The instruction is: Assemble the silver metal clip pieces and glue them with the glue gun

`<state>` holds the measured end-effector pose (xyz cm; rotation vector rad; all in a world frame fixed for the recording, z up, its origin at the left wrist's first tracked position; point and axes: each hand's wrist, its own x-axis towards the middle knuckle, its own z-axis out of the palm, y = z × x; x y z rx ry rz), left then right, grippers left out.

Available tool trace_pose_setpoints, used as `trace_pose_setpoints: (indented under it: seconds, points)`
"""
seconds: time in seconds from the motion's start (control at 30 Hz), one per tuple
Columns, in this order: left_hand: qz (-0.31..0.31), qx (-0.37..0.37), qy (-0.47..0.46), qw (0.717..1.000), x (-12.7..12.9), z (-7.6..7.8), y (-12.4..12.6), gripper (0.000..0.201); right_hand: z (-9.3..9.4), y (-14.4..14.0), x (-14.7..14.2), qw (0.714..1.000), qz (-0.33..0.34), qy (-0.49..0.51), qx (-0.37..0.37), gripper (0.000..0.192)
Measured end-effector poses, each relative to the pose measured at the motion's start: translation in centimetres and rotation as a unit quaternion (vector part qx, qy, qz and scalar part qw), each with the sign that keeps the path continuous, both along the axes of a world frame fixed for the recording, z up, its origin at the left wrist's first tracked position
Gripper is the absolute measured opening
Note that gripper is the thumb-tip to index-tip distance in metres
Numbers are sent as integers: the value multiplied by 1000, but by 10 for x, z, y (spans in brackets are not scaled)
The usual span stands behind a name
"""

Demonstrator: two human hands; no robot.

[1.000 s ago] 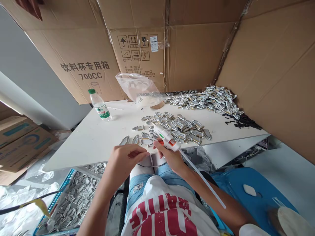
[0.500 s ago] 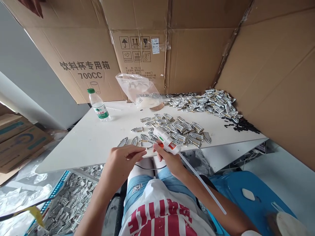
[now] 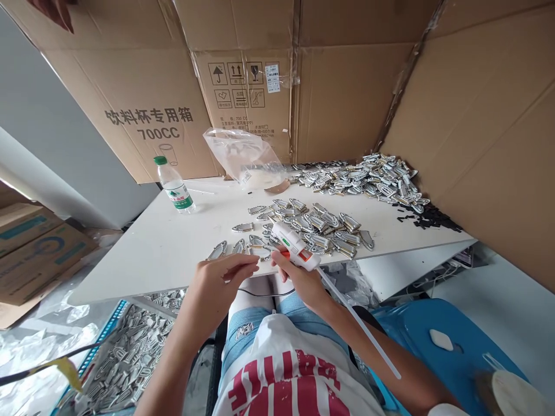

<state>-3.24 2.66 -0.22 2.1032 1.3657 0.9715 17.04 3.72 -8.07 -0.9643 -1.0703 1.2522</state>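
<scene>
My right hand [image 3: 303, 283] is wrapped round a white hot glue gun [image 3: 289, 240] with an orange trigger. A long translucent glue stick [image 3: 364, 329] runs out of its back end along my forearm. My left hand [image 3: 223, 277] is closed, thumb and fingertips pinched together at the table's front edge, close to the right fingers. Whatever sits in that pinch is too small to make out. Past the hands lies a loose group of small silver metal pieces [image 3: 318, 222] with looped ends, several of them in a row near my left hand.
A larger heap of metal pieces [image 3: 377, 179] and small black strips [image 3: 433, 219] lie at the back right of the white table [image 3: 143, 254]. A plastic bottle [image 3: 173, 188] and clear bag [image 3: 240, 156] stand before cardboard walls [image 3: 347, 104]. A blue stool [image 3: 433, 329] is at right.
The view has shifted slightly. Both hands keep almost the same pose, with the glue gun still in the right one.
</scene>
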Motion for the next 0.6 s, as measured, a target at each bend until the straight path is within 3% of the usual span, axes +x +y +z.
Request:
trace_pose_setpoints:
  seconds: [0.27, 0.6]
  points:
    - [-11, -91, -3, 996, 0, 3, -3, 17, -1, 1, 1, 1000, 2, -4, 9, 34]
    - [-1, -70, 72, 995, 2, 1, 6, 22, 0, 1, 0, 1000, -3, -4, -2, 39]
